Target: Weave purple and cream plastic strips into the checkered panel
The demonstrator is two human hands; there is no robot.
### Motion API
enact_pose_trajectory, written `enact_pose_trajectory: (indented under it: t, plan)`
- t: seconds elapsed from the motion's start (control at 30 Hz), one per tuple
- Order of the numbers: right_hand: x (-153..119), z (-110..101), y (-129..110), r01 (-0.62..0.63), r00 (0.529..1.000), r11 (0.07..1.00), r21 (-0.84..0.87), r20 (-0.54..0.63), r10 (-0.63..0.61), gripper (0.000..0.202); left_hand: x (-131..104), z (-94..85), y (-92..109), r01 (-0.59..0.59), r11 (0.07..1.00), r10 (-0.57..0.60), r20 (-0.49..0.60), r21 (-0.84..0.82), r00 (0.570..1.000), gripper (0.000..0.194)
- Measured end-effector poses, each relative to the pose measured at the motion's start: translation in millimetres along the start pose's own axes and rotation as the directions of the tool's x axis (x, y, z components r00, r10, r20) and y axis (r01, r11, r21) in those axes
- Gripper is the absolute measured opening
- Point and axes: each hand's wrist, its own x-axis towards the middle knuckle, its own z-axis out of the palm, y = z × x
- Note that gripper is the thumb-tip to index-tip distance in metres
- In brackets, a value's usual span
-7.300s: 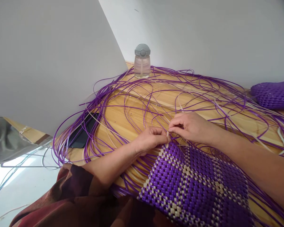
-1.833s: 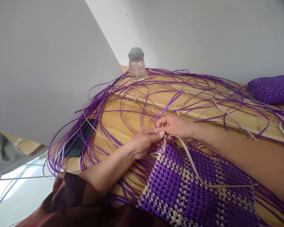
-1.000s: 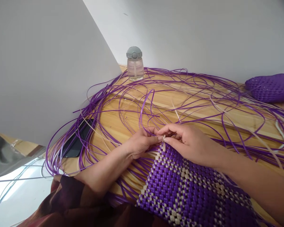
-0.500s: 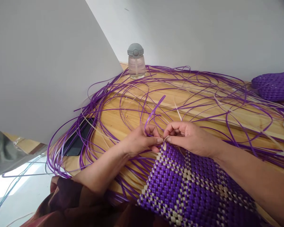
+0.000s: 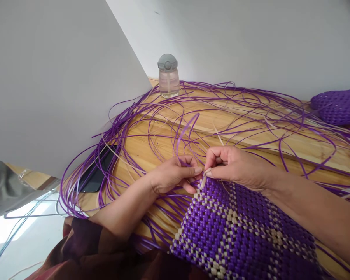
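A purple and beige woven piece [image 5: 212,225], made of plastic strips in a check pattern, lies in front of me with its top corner raised toward my hands. My left hand [image 5: 182,173] pinches a purple plastic strip [image 5: 184,130], whose free end loops up above the fingers. At the same corner, thumb and forefinger of my right hand [image 5: 230,165] are closed on a beige plastic strip [image 5: 205,174]. The fingertips of both hands nearly meet there. Exactly how the strips pass between the fingers is partly hidden.
Long loose purple and beige strips [image 5: 116,132] curve across the wooden table [image 5: 137,151]. A bottle with a grey lid [image 5: 168,77] stands at the back by the wall. A dark tablet or phone [image 5: 93,179] lies under strips at left. Another purple woven item [image 5: 338,107] sits far right.
My right hand has shifted slightly, its knuckles a little higher, pulling the beige strip at the corner. The purple strip's loop has tipped slightly left; my left hand stays nearly in place.
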Motion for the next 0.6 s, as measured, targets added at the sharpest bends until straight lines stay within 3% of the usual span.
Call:
enact_pose_trajectory:
  t: [0.23, 0.37, 0.6]
  plan:
    - [1.3, -0.5, -4.1, -0.001, 0.999, 1.0, -0.027, 0.035, 0.002, 0.013, 4.1, 5.5, -8.9, 0.017, 0.981, -0.025, -0.039, -0.192, 0.999, 0.04]
    - [1.9, -0.8, -4.0, -0.006, 1.0, 0.996, -0.091, 0.027, 0.009, 0.012, 5.2, 9.8, -13.1, -0.012, 0.976, -0.001, -0.057, -0.216, 0.998, 0.038]
    - [3.2, -5.0, -6.0, -0.064, 0.996, 0.997, -0.034, 0.053, 0.066, 0.015, 5.3, 14.1, -13.9, -0.062, 0.974, 0.04, -0.106, -0.218, 0.994, 0.036]
